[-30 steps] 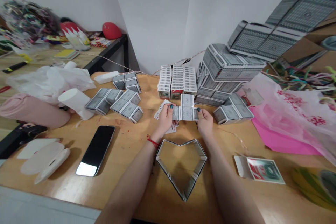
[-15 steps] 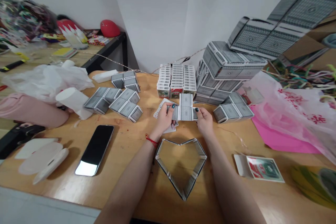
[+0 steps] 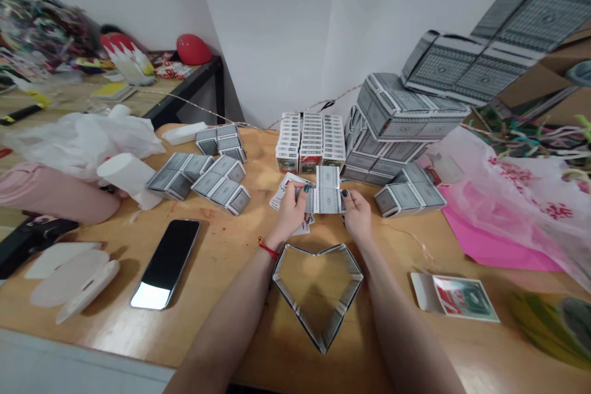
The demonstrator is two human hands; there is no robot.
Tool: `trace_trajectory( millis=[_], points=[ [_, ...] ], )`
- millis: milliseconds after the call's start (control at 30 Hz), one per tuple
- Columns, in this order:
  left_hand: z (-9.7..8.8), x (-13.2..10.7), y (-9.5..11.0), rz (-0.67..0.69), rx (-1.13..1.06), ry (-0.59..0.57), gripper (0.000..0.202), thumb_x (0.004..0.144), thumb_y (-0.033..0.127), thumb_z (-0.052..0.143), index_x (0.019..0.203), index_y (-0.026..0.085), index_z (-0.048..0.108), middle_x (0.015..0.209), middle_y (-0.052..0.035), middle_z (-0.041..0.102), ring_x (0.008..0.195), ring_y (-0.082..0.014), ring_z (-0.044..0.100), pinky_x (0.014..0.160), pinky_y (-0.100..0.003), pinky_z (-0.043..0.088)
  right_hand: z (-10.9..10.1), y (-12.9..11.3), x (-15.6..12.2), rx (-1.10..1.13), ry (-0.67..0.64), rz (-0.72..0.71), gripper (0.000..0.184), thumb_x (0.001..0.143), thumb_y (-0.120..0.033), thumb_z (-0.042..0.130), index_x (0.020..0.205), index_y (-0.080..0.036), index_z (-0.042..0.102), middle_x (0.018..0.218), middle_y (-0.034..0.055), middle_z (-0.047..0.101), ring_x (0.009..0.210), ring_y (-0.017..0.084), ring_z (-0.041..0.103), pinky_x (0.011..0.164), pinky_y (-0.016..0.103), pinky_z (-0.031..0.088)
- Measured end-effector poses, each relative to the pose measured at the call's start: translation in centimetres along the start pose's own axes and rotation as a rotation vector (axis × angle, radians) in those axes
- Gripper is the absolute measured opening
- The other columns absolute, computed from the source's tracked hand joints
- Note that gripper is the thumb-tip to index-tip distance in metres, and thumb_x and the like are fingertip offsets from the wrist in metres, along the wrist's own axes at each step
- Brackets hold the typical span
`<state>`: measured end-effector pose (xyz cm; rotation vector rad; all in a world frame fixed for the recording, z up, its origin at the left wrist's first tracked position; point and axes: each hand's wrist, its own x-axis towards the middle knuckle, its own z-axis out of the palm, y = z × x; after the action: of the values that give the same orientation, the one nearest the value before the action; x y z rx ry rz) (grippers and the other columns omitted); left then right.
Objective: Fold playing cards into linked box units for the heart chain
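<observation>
Both hands hold a folded piece made of grey-backed playing cards (image 3: 327,191) over the wooden table (image 3: 221,252). My left hand (image 3: 290,212) pinches its left end, with loose face-up cards (image 3: 286,192) lying under that hand. My right hand (image 3: 356,214) pinches the right end. Just in front of my wrists lies a heart-shaped frame of folded cards (image 3: 317,290). Behind the held piece stand rows of card decks (image 3: 311,141).
Folded card blocks (image 3: 201,178) lie at the left and a pile of bigger ones (image 3: 397,129) at the right. A phone (image 3: 167,262) lies face up at front left, an opened card box (image 3: 455,297) at front right, a pink plastic bag (image 3: 512,209) at far right.
My hands have drawn slightly closer together on the card piece. The view shifted a little; nothing else on the table moved.
</observation>
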<state>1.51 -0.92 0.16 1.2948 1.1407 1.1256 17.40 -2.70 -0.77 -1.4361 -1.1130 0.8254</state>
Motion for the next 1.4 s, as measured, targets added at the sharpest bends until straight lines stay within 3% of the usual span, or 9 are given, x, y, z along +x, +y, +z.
trace_trajectory(
  millis=[267,567,733,867,933,1033,1133,1267,1400],
  points=[
    [0.1,-0.1,0.2,0.023,0.006,-0.032,0.020,0.085,0.036,0.041,0.098,0.021,0.040,0.072,0.0020,0.050,0.035,-0.0047,0.045,0.030,-0.018,0.035,0.1,-0.1,-0.1,-0.007,-0.002,0.008,0.030,0.079,-0.047,0.043,0.065,-0.021,0.047,0.053,-0.0030,0.041,0.049,0.012,0.035,0.046,0.023,0.029],
    [0.2,-0.2,-0.1,0.063,-0.027,-0.013,0.019,0.086,0.035,0.040,0.100,0.022,0.042,0.077,0.0004,0.050,0.039,-0.0046,0.044,0.035,-0.019,0.037,0.5,-0.5,-0.6,-0.134,0.056,-0.050,0.031,0.082,-0.046,0.038,0.065,-0.021,0.044,0.055,-0.0028,0.042,0.053,0.012,0.038,0.050,0.024,0.029],
    [-0.1,-0.3,0.2,0.104,0.023,0.021,0.020,0.086,0.034,0.040,0.100,0.021,0.045,0.091,-0.0037,0.052,0.053,-0.0076,0.051,0.048,-0.023,0.045,0.7,-1.1,-0.7,-0.228,0.089,-0.108,0.032,0.083,-0.047,0.035,0.064,-0.021,0.043,0.058,-0.0019,0.044,0.056,0.013,0.040,0.053,0.025,0.031],
    [-0.3,-0.6,0.9,0.243,-0.026,-0.028,0.038,0.077,0.025,0.055,0.113,0.021,0.044,0.111,-0.0061,0.051,0.089,-0.0151,0.054,0.075,-0.028,0.047,0.5,-1.4,-0.9,-0.059,0.120,-0.113,0.036,0.082,-0.051,0.037,0.062,-0.022,0.041,0.053,-0.0036,0.041,0.049,0.011,0.038,0.048,0.023,0.031],
    [-0.5,-0.7,1.1,0.253,-0.085,-0.064,0.044,0.073,0.023,0.058,0.116,0.019,0.045,0.107,-0.0064,0.056,0.087,-0.0155,0.056,0.075,-0.028,0.047,0.3,-1.5,-1.0,0.087,0.088,-0.049,0.038,0.081,-0.054,0.038,0.061,-0.022,0.040,0.046,-0.0057,0.038,0.041,0.009,0.035,0.041,0.022,0.028],
    [-0.8,-0.5,1.0,0.292,-0.096,-0.024,0.027,0.072,0.024,0.058,0.098,0.015,0.057,0.088,-0.0057,0.063,0.077,-0.0157,0.059,0.071,-0.029,0.047,0.1,-1.5,-0.9,0.288,0.014,0.063,0.039,0.078,-0.058,0.041,0.064,-0.022,0.045,0.041,-0.0071,0.040,0.033,0.008,0.033,0.035,0.021,0.026],
    [-1.3,-0.3,1.1,0.461,0.042,0.024,0.009,0.071,0.020,0.060,0.078,0.015,0.062,0.086,-0.0065,0.065,0.084,-0.0175,0.060,0.078,-0.033,0.047,-0.1,-1.9,-0.5,0.516,-0.098,0.170,0.043,0.073,-0.061,0.045,0.081,-0.021,0.058,0.055,-0.0024,0.058,0.047,0.012,0.052,0.043,0.023,0.038],
    [-1.6,-0.2,1.5,0.623,0.236,0.021,0.007,0.072,0.019,0.060,0.077,0.018,0.066,0.102,-0.0083,0.062,0.095,-0.0175,0.057,0.085,-0.036,0.045,-0.5,-2.4,-0.1,0.722,-0.235,0.307,0.057,0.070,-0.068,0.042,0.097,-0.022,0.061,0.084,0.0021,0.067,0.075,0.020,0.062,0.061,0.030,0.047],
    [-1.5,-0.2,1.2,0.605,0.303,0.023,0.020,0.076,0.020,0.056,0.093,0.021,0.065,0.118,-0.0082,0.053,0.106,-0.0176,0.052,0.092,-0.035,0.042,-0.6,-2.3,-0.2,0.687,-0.239,0.331,0.037,0.063,-0.042,0.067,0.093,-0.021,0.063,0.081,-0.0011,0.068,0.065,0.015,0.061,0.057,0.025,0.046]
  ],
)
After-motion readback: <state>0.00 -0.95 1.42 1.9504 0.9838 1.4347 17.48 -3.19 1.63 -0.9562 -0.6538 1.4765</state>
